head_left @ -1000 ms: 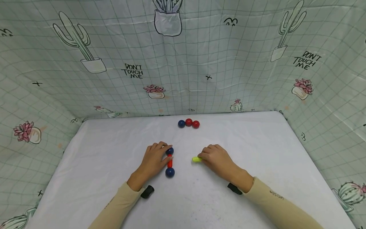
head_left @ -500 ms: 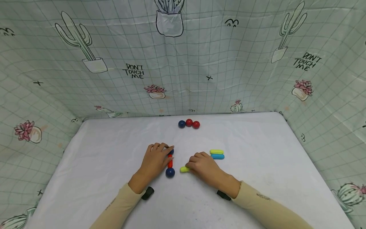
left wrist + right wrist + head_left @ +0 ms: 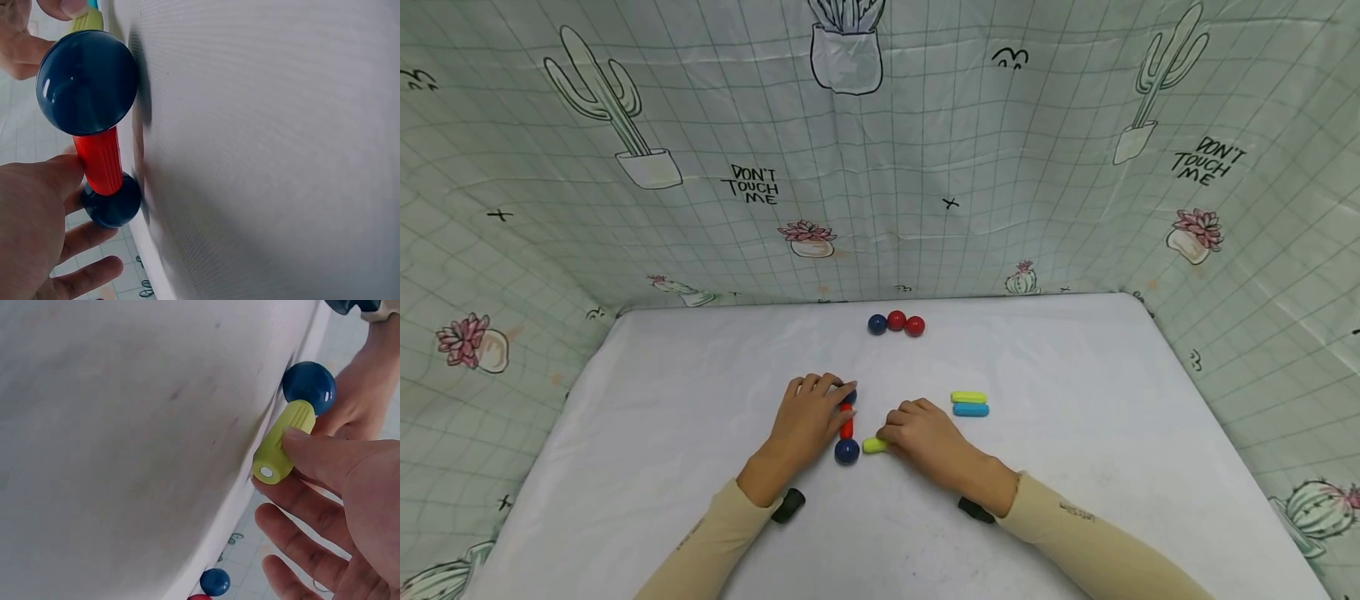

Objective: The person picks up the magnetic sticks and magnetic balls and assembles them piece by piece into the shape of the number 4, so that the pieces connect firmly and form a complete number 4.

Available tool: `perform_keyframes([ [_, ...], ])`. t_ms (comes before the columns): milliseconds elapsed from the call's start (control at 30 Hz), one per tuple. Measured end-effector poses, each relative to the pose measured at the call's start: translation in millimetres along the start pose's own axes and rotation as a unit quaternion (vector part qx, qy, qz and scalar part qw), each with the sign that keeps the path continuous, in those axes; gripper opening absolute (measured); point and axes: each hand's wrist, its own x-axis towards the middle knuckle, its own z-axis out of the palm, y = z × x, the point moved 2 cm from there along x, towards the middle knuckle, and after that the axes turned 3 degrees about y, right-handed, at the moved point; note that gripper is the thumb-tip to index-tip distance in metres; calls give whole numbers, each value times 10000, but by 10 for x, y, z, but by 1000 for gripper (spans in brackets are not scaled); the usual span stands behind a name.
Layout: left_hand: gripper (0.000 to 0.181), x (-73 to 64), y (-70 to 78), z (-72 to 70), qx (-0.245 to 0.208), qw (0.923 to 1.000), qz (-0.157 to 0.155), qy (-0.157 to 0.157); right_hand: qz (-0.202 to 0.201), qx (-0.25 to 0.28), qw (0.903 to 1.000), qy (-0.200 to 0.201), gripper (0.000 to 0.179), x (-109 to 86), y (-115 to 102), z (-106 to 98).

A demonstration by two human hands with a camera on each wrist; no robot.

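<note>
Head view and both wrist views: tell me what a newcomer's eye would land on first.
Likely the red stick with a blue ball at each end, held by the left hand. Just right of it, the right hand pinches a yellow stick. Then three balls, one blue and two red, near the far edge of the table.

A ribbed red rod runs between a near blue ball and a far blue ball, both glossy. Just beside the near blue ball, a ribbed yellow-green rod points at it end-on, the other end showing a white disc
</note>
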Motion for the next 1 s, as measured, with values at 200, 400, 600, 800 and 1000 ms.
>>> perform_keyframes([
  [200,44,-2,2,9,-51,10000,-28,-1,-94,-78,9999,70,13,18,-39,31],
  [400,44,-8,6,4,-121,9999,-45,2,-66,-87,9999,47,12,17,-62,42],
  [600,47,-24,-1,-17,-226,9997,-82,-42,-48,-62,10000,43,14,15,-76,35],
  [800,47,-101,-5,-89,-408,9988,-47,278,-25,0,10000,-17,15,13,-75,41],
  [1000,41,-241,60,-149,-630,9965,264,480,8,2,10000,-8,14,21,-52,33],
])
